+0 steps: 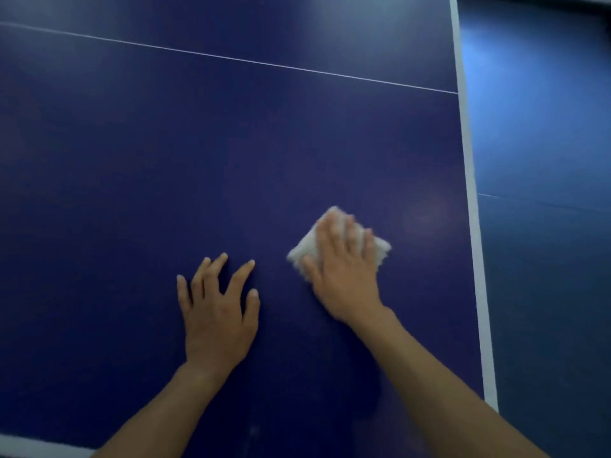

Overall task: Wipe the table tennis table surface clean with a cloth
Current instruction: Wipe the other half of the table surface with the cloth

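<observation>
The blue table (148,160) fills most of the frame. A small white cloth (381,248) lies on it right of centre, in the lower half, near the white edge band (470,193) that runs down the right side. The right hand (344,269) lies flat on the cloth, fingers straight and slightly spread, pressing it to the surface; the cloth's corners show beyond the fingertips and beside the thumb. This hand is a little blurred. The left hand (216,312) rests on the bare table just left of the cloth, palm down, fingers spread, holding nothing. A thin white line (231,59) crosses the upper part of the table. Blue floor (545,160) shows at the right.
</observation>
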